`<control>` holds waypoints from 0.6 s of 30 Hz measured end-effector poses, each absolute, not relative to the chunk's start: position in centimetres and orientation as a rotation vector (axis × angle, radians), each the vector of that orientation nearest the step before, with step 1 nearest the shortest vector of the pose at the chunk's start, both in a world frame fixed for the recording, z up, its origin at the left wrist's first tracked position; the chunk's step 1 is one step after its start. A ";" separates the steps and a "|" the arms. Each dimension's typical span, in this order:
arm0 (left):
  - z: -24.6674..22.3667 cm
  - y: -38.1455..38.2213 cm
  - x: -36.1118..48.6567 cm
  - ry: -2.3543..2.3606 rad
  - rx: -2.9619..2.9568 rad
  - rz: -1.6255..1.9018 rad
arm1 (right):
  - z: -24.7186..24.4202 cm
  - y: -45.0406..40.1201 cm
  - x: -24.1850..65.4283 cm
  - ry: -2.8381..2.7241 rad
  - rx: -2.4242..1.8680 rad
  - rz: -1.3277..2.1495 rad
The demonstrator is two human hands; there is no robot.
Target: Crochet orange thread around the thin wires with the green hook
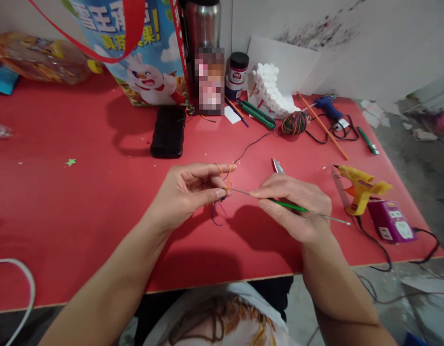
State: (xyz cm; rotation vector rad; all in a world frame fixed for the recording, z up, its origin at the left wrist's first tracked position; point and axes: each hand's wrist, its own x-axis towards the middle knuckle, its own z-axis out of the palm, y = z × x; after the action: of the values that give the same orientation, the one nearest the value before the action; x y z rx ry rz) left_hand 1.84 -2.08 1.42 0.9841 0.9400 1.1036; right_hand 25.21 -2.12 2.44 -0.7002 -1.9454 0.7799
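Observation:
My left hand [193, 190] pinches a small piece of crochet work [225, 190] in orange and dark blue yarn between thumb and fingertips. Orange yarn loops over its raised index finger, and loose dark tails hang below. In my right hand [294, 202] is a crochet hook [289, 205] with a green grip, held like a pen. The hook's thin metal end reaches left into the work at my left fingertips. From there a strand of yarn runs back to a multicoloured yarn ball [296, 123]. Partly covered by my right hand, a silver blade [277, 166] lies on the table.
On the red table [81, 206], a black phone [167, 132] lies ahead, before a blue printed bag [150, 67]. A yellow glue gun [362, 187] and purple box [391, 221], both with cords, occupy the right. Behind the yarn are a green cutter [256, 114] and jar [237, 77].

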 end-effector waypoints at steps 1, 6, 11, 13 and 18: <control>1.5 -2.1 1.8 0.938 0.984 1.090 | 2.5 -2.1 25.3 -1.947 -0.699 0.794; 1.6 -2.0 1.7 0.895 1.009 0.992 | 2.7 -1.9 25.8 -1.960 -0.696 0.886; 1.8 -2.0 1.5 0.891 1.050 0.865 | 3.0 -1.8 26.2 -1.991 -0.683 0.982; 1.7 -2.0 1.4 0.867 1.086 0.823 | 3.1 -1.7 26.4 -2.006 -0.675 1.009; 1.5 -1.8 1.1 0.773 1.106 0.753 | 3.0 -1.4 26.8 -1.980 -0.663 1.147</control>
State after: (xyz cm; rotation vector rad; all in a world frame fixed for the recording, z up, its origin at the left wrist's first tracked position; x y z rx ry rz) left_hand 1.07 -1.84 1.52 1.1065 0.7727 0.7531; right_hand 26.83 -1.42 2.99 -0.6635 -1.9799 1.1471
